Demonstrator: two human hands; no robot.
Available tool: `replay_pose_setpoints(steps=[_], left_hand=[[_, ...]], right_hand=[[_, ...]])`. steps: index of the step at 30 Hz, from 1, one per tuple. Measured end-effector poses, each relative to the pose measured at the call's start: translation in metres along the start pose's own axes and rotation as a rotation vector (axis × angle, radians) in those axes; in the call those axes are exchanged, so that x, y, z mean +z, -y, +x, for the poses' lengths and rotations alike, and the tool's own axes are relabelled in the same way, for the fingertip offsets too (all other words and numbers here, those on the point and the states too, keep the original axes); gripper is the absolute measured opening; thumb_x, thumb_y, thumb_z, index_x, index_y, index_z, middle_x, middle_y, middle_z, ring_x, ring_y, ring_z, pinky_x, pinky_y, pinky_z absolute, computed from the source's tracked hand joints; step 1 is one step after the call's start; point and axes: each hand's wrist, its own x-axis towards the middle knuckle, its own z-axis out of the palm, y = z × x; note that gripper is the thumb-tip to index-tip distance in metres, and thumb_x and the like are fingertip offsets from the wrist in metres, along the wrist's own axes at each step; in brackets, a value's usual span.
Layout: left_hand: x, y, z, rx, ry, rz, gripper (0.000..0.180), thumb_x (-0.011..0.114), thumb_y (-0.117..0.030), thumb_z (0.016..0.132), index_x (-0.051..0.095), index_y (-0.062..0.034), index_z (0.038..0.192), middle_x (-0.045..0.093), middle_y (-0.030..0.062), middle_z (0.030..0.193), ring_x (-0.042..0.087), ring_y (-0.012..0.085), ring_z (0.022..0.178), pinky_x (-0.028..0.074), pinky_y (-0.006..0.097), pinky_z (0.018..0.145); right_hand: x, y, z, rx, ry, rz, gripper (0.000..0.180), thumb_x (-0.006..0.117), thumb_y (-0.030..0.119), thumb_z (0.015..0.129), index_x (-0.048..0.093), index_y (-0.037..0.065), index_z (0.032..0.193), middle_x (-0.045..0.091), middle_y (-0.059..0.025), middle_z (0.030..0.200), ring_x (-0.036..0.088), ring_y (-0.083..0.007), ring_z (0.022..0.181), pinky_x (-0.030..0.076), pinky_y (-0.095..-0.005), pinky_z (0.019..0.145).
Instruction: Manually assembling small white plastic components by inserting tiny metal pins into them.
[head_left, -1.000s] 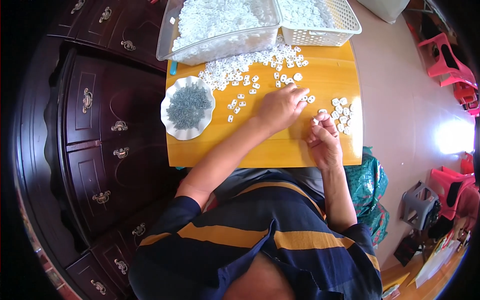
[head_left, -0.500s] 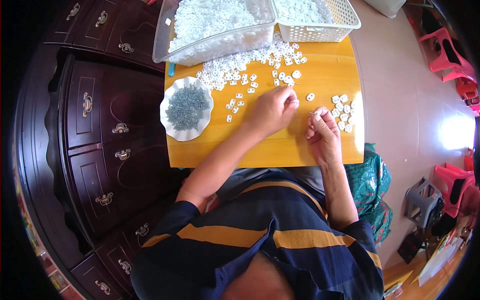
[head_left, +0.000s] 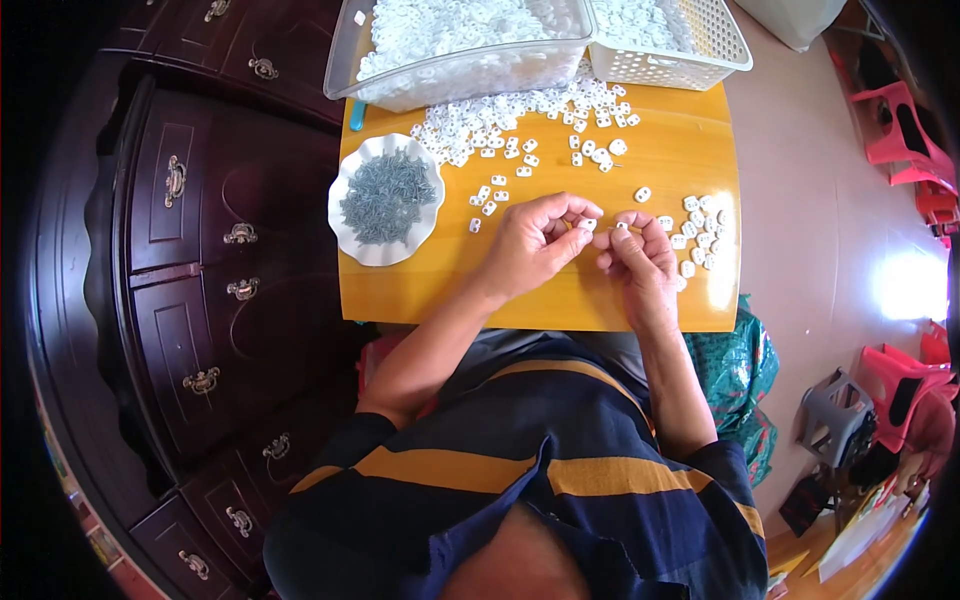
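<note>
My left hand (head_left: 540,243) is closed, pinching a small white two-holed plastic piece (head_left: 588,225) between thumb and fingers. Close beside it, my right hand (head_left: 643,258) is closed too, its thumb and forefinger pressed together on something tiny and pale that I cannot make out. Both hands hover over the front part of the yellow wooden table (head_left: 420,300), fingertips nearly meeting. To the left stands a white scalloped dish (head_left: 342,228) filled with thin grey nails (head_left: 390,195). A group of white pieces (head_left: 705,240) lies right of my right hand.
A clear plastic bin (head_left: 480,75) and a white perforated basket (head_left: 690,70), both heaped with white pieces, stand at the far edge. Loose white pieces (head_left: 470,130) spill before them. Dark wooden drawers (head_left: 165,290) flank the left; a green bag (head_left: 740,360) sits right of the table.
My left hand has come nearer and turned, so the white piece in it shows. It now sits right by my right hand. The whole view has shifted slightly.
</note>
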Motion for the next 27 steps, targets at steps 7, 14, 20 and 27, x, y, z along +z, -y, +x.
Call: replay_pose_setpoints(steps=[7,14,20,27], left_hand=[[-0.009,0.001,-0.010,-0.081,0.006,-0.084,0.020,0.067,0.007,0.093,0.068,0.0001,0.113,0.068,-0.0031,0.088,0.058,-0.0010,0.068,0.046,0.019,0.060],[-0.017,0.000,-0.015,-0.056,0.011,0.009,0.024,0.068,0.005,0.095,0.066,0.0001,0.119,0.067,-0.0028,0.094,0.060,-0.0008,0.076,0.050,0.017,0.067],[-0.020,-0.007,-0.017,-0.037,-0.030,0.019,0.023,0.069,0.006,0.092,0.067,-0.0001,0.114,0.071,-0.0004,0.091,0.063,0.0013,0.074,0.051,0.020,0.066],[-0.022,0.004,-0.022,-0.040,-0.040,-0.081,0.016,0.068,0.002,0.095,0.067,-0.0012,0.111,0.068,-0.0027,0.090,0.058,-0.0005,0.072,0.048,0.019,0.063]], right_hand=[[0.002,-0.001,0.000,-0.009,-0.027,-0.140,0.013,0.059,0.017,0.107,0.057,0.009,0.117,0.076,-0.0074,0.100,0.065,-0.0089,0.076,0.050,-0.0238,0.073],[0.007,-0.002,0.002,-0.012,-0.006,-0.172,0.016,0.055,0.022,0.109,0.061,0.009,0.115,0.075,-0.0062,0.102,0.063,-0.0092,0.076,0.050,-0.0243,0.073],[0.012,-0.003,0.000,-0.011,-0.036,-0.252,0.021,0.058,0.018,0.107,0.070,0.003,0.117,0.070,-0.0009,0.097,0.058,-0.0081,0.073,0.047,-0.0228,0.070],[0.017,-0.007,-0.001,-0.005,-0.051,-0.213,0.018,0.064,0.011,0.104,0.070,0.002,0.118,0.069,-0.0009,0.096,0.057,-0.0076,0.072,0.046,-0.0218,0.068]])
